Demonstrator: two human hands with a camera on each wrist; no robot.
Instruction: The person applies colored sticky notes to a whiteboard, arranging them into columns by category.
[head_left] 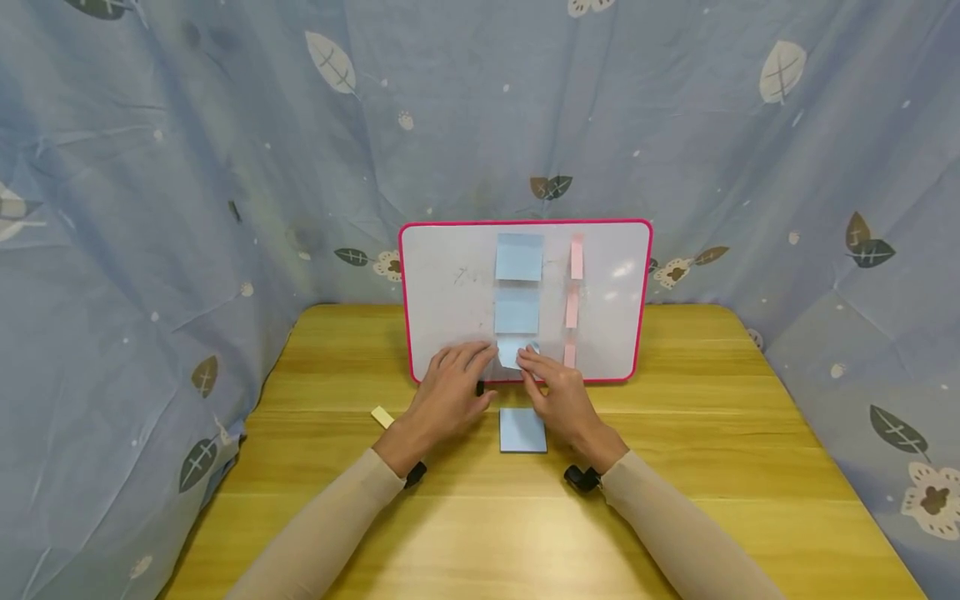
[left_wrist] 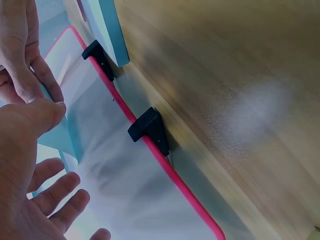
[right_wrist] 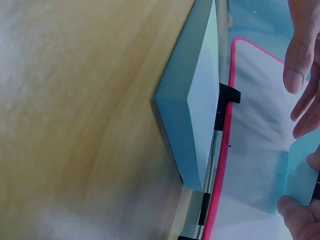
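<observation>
My right hand pinches a blue sticky note by its right side, low on a whiteboard. The note's right part curls away from the board in the right wrist view. My left hand is at the note's left edge, its fingers extended and spread and its thumb apart from the note. Whether its fingertips touch the note is hard to tell. Above are two more blue sticky notes, an upper one and a lower one, in one column. A blue sticky-note pad lies on the table below the hands.
Three pink strips, an upper one, a middle one and a lower one, hang right of the blue column. A small yellow pad lies left of my left hand. Black clips support the board's bottom edge. A patterned curtain surrounds the table.
</observation>
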